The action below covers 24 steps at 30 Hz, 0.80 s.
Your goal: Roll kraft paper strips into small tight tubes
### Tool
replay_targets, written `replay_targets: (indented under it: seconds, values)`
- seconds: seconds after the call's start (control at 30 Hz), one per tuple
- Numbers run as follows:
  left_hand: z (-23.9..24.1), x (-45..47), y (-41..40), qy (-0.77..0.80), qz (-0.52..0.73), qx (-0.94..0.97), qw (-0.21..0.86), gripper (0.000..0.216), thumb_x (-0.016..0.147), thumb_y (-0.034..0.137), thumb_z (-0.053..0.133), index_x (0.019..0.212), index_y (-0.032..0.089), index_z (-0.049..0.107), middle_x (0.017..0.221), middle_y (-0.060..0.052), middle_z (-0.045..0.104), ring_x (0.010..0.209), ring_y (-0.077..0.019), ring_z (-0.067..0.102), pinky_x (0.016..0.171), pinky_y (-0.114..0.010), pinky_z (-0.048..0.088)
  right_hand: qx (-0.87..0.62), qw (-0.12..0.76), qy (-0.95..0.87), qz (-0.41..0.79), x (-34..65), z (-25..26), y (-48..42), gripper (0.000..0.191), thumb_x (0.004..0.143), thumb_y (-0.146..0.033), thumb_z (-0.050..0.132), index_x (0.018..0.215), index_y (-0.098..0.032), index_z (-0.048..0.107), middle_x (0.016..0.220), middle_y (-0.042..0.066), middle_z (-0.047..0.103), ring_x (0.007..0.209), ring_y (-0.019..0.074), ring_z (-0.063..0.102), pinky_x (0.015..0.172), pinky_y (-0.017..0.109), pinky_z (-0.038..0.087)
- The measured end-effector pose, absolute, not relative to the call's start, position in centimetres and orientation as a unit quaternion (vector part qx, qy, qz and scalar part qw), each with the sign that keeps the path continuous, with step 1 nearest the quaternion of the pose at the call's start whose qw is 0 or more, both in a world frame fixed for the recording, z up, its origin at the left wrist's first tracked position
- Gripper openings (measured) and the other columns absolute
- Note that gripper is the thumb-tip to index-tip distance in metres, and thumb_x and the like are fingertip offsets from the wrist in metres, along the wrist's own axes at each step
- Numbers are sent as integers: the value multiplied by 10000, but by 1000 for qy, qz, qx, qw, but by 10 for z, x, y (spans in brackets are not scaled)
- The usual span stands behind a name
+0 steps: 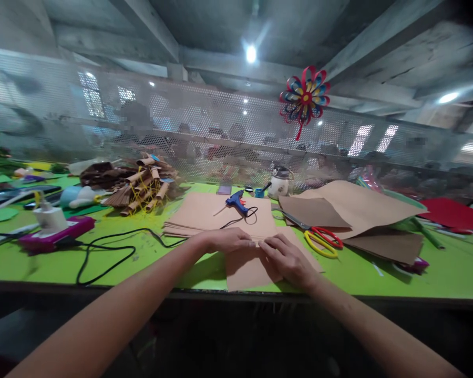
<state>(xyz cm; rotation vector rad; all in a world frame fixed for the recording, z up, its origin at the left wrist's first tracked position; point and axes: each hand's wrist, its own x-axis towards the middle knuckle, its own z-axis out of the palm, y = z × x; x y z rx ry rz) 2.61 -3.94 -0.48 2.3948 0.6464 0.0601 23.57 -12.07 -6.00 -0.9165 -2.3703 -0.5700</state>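
A sheet of brown kraft paper (246, 270) lies at the table's front edge, its near corner reaching the rim. My left hand (233, 240) is closed on the sheet's far edge, thumb and fingers pinching it. Beside it, my right hand (286, 258) grips the same edge, fingers bent over the paper; the two sets of fingertips almost touch. Just beyond the hands is a stack of brown paper (189, 215), with a blue glue gun (237, 202) resting on top. Scissors (319, 239) with red and yellow handles lie right of my right hand.
A purple power strip (57, 235) with a white plug stands at left, its black cord (132, 231) crossing the green table (150, 268). Behind are a bundle of rolled paper tubes (152, 184) and a white jar (280, 184). Large brown sheets (362, 207) spread at right.
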Motion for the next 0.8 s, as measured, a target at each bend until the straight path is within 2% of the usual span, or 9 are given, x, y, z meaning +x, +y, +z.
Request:
replay_targets:
  seconds: [0.2,0.33,0.4,0.47,0.53,0.63,0.8]
  values:
    - [-23,27,-28,245,98,902,343,495,777,575,411,751,112,584,633,12,448,588,-99,358,541,-203,305,-403,280,-858,-154,228,-55,-123,346,847,-132,429,1186,-173,486,1008,138,541,921,235,448,777,403,433]
    - [-27,24,-27,222,131,897,358,483,796,562,395,800,115,579,678,2,478,600,-104,383,550,-208,317,-407,310,-854,-92,219,-33,-112,309,809,-172,485,1112,-184,539,1041,128,532,956,238,438,822,417,405]
    - [-25,21,-28,219,139,901,349,463,810,541,387,808,117,572,693,0,484,612,-106,388,555,-206,315,-426,282,-859,-44,215,-19,-96,262,825,-180,459,1061,-169,573,980,113,560,921,218,458,793,367,407]
    - [-21,19,-27,233,141,904,329,446,814,526,389,790,118,566,684,2,481,608,-105,383,545,-205,302,-427,204,-880,36,213,-8,-78,218,847,-222,427,920,-153,620,828,71,580,770,171,485,696,292,405]
    - [-19,16,-24,252,143,903,316,432,814,517,391,786,121,563,675,3,481,595,-104,378,524,-204,287,-417,139,-889,128,212,-2,-62,291,869,-274,381,781,-128,617,665,24,540,620,125,446,583,231,362]
    - [-20,12,-20,265,142,902,310,411,817,492,392,778,120,562,666,-1,486,581,-103,380,505,-207,279,-404,138,-880,207,214,-5,-48,378,876,-353,349,720,-111,593,615,-4,481,562,96,385,522,202,303]
    - [-26,16,-17,280,140,906,284,384,815,458,407,760,122,584,672,-26,524,596,-120,415,510,-220,282,-406,164,-866,242,222,-17,-51,350,841,-393,420,778,-102,604,640,1,481,591,96,386,528,196,304]
